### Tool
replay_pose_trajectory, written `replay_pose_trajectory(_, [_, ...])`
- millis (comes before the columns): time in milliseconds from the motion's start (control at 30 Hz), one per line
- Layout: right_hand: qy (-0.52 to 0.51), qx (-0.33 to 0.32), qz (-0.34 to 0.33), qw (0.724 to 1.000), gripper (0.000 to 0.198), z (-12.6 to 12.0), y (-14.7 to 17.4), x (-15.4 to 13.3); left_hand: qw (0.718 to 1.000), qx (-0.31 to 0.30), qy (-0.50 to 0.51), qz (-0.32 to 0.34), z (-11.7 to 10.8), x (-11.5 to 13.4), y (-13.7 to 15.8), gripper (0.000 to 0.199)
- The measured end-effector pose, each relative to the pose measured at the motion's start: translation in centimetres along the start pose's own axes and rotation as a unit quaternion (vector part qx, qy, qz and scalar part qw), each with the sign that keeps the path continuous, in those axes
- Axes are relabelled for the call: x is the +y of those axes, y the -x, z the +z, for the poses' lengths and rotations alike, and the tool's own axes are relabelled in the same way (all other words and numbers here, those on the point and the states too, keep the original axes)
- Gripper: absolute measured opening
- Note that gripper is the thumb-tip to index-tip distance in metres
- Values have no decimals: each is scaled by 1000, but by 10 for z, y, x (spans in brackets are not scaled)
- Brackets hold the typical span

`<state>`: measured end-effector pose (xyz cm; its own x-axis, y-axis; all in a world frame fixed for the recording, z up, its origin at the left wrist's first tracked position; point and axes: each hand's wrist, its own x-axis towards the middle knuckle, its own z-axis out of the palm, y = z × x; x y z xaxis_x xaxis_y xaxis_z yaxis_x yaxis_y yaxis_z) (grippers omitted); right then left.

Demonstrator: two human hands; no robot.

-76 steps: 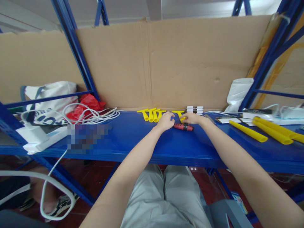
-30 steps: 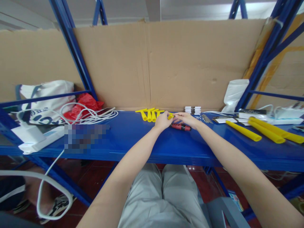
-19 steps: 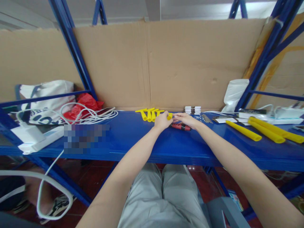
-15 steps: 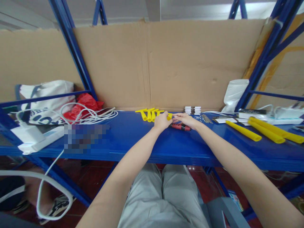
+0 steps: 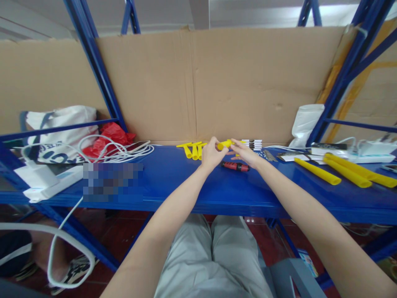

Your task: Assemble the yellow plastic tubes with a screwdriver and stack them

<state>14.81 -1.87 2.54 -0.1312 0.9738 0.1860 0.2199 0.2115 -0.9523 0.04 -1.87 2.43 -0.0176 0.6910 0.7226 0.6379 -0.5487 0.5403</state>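
In front of the cardboard, my left hand [image 5: 213, 155] is closed around the tube end of a yellow T-shaped plastic piece [image 5: 226, 144], its round opening facing left. At the piece's other end, my right hand [image 5: 246, 154] has its fingers around the crossbar, partly hiding it. Just below the hands, a red-and-black screwdriver-like tool [image 5: 235, 166] lies on the blue shelf [image 5: 173, 178]. Several more yellow T-shaped pieces [image 5: 187, 151] lie in a row left of my left hand. Small metal bits [image 5: 269, 155] are scattered right of my right hand.
A stack of white-and-black items [image 5: 254, 145] stands behind my right hand. Long yellow tubes [image 5: 319, 171] lie on the right, near a white pouch [image 5: 305, 124]. White cables [image 5: 124, 153], a red plastic bag [image 5: 111, 136] and a power strip [image 5: 57, 184] are at left.
Both hands have risen slightly with the yellow piece, which now lies more across and shows more fully. The red-and-black tool beneath is more exposed.
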Motion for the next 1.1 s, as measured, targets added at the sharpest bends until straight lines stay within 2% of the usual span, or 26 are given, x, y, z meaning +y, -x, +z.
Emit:
replay_pose_trajectory(167, [-40,102,-60,992,53,-10,-11,1,995,-19,70,62,3,0,3,14])
replay_pose_trajectory(333, [-51,229,-129,964,51,-29,-27,9,992,-49,73,88,6,-1,5,16])
replay_pose_trajectory(500, [2,283,-179,942,50,-44,-38,20,991,-87,52,90,6,-1,6,28])
replay_pose_trajectory(600, [51,285,-227,930,49,-44,-40,24,988,-118,24,92,6,-1,7,36])
replay_pose_trajectory(767, [105,263,-290,914,43,-33,-31,19,982,-159,-19,103,7,-3,7,34])
replay_pose_trajectory(967, [177,206,-276,922,37,-16,-13,7,972,-202,-94,74,9,-10,5,32])
replay_pose_trajectory(1100, [217,137,-256,932,37,-5,-7,5,973,-197,-101,64,10,-11,3,30])
